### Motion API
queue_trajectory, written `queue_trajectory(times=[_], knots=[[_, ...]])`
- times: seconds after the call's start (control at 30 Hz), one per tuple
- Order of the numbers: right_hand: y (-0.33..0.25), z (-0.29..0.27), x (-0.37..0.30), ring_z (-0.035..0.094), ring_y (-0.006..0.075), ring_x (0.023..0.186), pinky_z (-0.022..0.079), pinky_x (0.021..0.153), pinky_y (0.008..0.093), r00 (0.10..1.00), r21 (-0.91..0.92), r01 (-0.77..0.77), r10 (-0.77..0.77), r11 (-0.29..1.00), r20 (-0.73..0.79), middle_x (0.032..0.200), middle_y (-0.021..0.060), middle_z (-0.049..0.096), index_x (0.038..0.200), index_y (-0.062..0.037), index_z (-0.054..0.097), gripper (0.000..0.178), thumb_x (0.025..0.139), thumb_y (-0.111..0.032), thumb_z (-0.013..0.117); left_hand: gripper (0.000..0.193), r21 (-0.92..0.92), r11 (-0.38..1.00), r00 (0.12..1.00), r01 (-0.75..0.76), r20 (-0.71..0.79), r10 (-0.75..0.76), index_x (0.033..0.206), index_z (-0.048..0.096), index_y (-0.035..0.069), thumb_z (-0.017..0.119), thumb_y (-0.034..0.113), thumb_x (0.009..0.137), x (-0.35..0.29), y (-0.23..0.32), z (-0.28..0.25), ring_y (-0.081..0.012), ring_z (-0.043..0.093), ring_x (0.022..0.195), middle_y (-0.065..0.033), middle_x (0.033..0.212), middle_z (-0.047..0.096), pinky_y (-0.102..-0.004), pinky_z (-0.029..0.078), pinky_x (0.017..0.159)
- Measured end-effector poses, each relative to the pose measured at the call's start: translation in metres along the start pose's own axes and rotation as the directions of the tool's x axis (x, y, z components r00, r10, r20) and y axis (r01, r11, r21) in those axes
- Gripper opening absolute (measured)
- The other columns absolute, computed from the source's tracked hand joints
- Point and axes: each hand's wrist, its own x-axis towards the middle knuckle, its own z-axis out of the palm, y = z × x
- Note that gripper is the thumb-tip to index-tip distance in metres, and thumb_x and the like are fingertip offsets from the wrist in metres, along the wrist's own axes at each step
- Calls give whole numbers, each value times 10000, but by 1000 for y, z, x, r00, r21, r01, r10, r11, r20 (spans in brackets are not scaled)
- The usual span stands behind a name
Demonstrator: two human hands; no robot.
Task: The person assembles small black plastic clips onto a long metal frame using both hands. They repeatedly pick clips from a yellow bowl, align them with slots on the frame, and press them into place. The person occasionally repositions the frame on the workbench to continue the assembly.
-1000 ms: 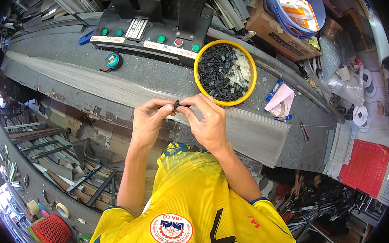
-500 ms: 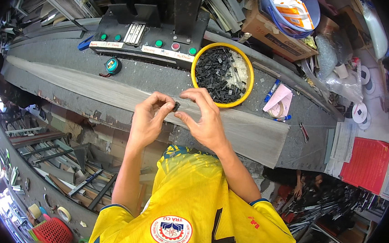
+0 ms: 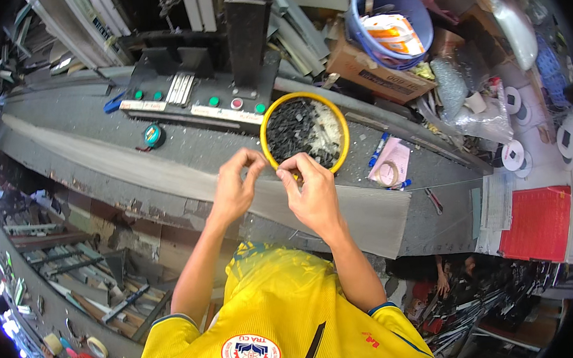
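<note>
My left hand (image 3: 235,188) and my right hand (image 3: 313,196) are raised close together over a long grey, finely ridged strip (image 3: 370,221) on the bench. The left thumb and forefinger are pinched; whatever is between them is too small to make out. My right thumb and fingertips are also pressed together, their contents hidden. Just beyond the right hand stands a round tub with a yellow rim (image 3: 346,132). It holds many small black plastic pieces (image 3: 292,121) and a patch of whitish ones (image 3: 326,132).
Behind lies a dark machine base with coloured buttons (image 3: 214,102). A teal tape measure (image 3: 153,135) rests left; pink paper (image 3: 399,155), blue markers (image 3: 378,150) and a red-handled tool (image 3: 433,200) lie right. A blue bucket (image 3: 357,22) sits on a carton (image 3: 375,71). Another person's hand (image 3: 443,282) shows below the bench.
The small black piece seen at my left fingertips no longer shows. Both hands have shifted slightly right against the bench, nearer the tub, and the right fingers have closed. The whole view has tilted.
</note>
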Motion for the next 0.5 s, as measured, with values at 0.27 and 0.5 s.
queue_trajectory(times=[0.27,0.5], knots=[[16,-42,13,697,447,865,543,771,487,986,-219,15,22,976,165,942,227,715,991,38,626,134,976,-54,721,93,41,998,973,56,224,-63,1063,675,-30,702,47,1020,-3,3,17,-311,735,857,-163,904,745,-410,555,824],[43,-48,14,696,476,937,543,833,533,896,-379,49,127,924,426,958,266,704,966,60,613,156,999,-81,670,112,170,963,923,-210,360,138,1079,655,7,709,56,993,-2,-25,15,-402,655,928,-166,1019,719,-471,513,848]])
